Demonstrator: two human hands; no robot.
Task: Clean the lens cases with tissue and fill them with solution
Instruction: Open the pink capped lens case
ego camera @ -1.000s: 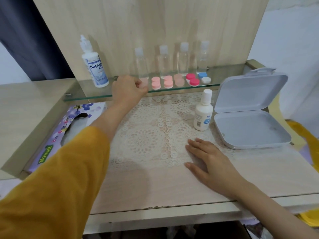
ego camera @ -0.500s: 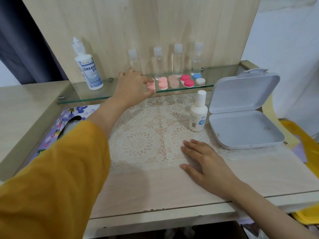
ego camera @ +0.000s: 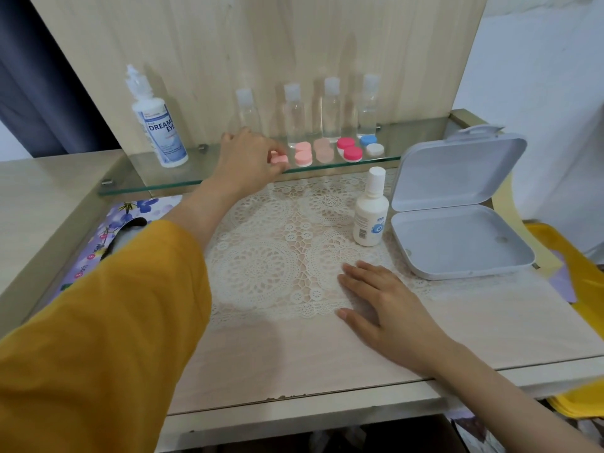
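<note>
Several lens cases stand in a row on the glass shelf (ego camera: 147, 184). My left hand (ego camera: 248, 158) reaches onto the shelf and pinches the leftmost pink lens case (ego camera: 279, 158) at its left end. To its right sit a second pink case (ego camera: 302, 154), a pale pink one (ego camera: 323, 150), a magenta one (ego camera: 349, 149) and a blue-and-white one (ego camera: 371, 144). My right hand (ego camera: 382, 302) lies flat with straight fingers on the lace mat (ego camera: 277, 256). A small white solution bottle (ego camera: 371, 210) stands on the mat. The floral tissue box (ego camera: 130, 217) lies at the left, partly hidden by my yellow sleeve.
A large solution bottle (ego camera: 157, 125) stands at the shelf's left end. Several clear bottles (ego camera: 330, 109) line the wooden back panel. An open grey box (ego camera: 457, 217) sits at the right of the mat. Yellow fabric (ego camera: 575, 273) lies past the table's right edge.
My left hand has moved right along the shelf and its fingers have closed on the leftmost pink case. My right hand has stayed flat on the mat.
</note>
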